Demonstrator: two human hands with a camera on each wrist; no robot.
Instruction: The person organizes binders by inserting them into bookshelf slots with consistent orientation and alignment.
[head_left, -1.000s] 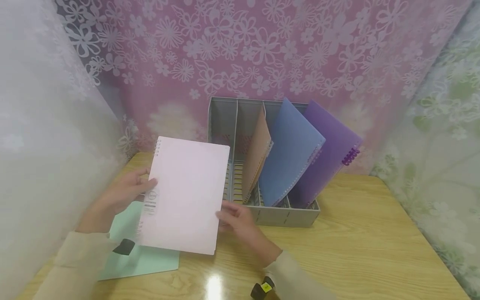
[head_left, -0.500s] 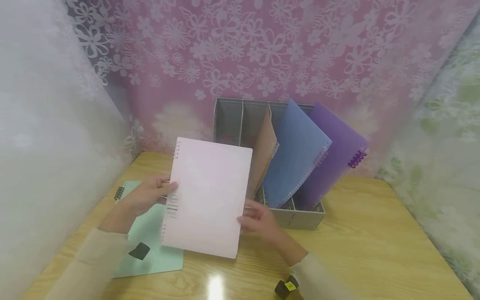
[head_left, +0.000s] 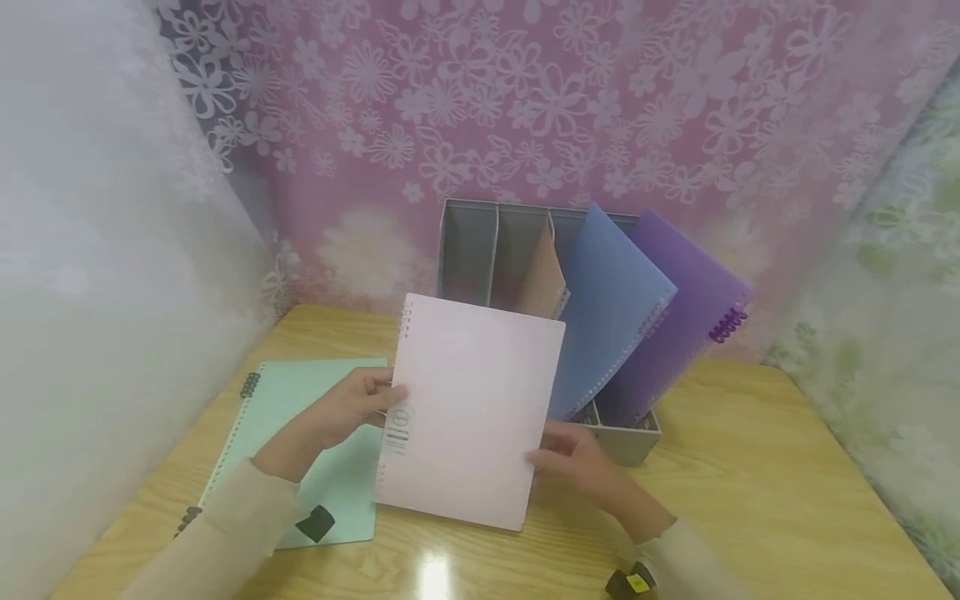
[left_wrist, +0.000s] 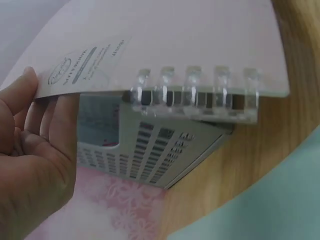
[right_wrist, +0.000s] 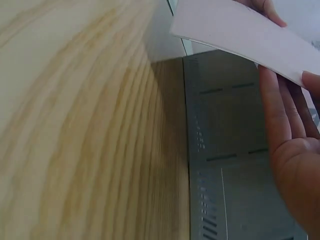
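A pale pink ring-bound notebook (head_left: pixel 472 408) is held tilted above the table, in front of the grey file organizer (head_left: pixel 628 446). My left hand (head_left: pixel 348 408) pinches its bound edge, thumb on the cover and fingers behind, beside the printed label. Clear binding rings (left_wrist: pixel 194 90) show close up in the left wrist view. With thumb in front and fingers behind, my right hand (head_left: pixel 581 462) grips the opposite edge. In the right wrist view the notebook (right_wrist: pixel 240 35) hangs over the organizer's front wall. Part of the organizer is hidden behind the notebook.
A mint green notebook (head_left: pixel 337 492) with black rings lies on the wooden table (head_left: pixel 750 500) at left, partly under my left forearm. Brown (head_left: pixel 546 275), blue (head_left: pixel 611 308) and purple (head_left: pixel 682 292) notebooks lean in the organizer's slots. A pink floral curtain (head_left: pixel 465 108) hangs behind.
Both hands have carried the pink notebook rightward across the view, now in front of the organizer's left and middle slots. More of the mint green notebook shows. The view has shifted slightly.
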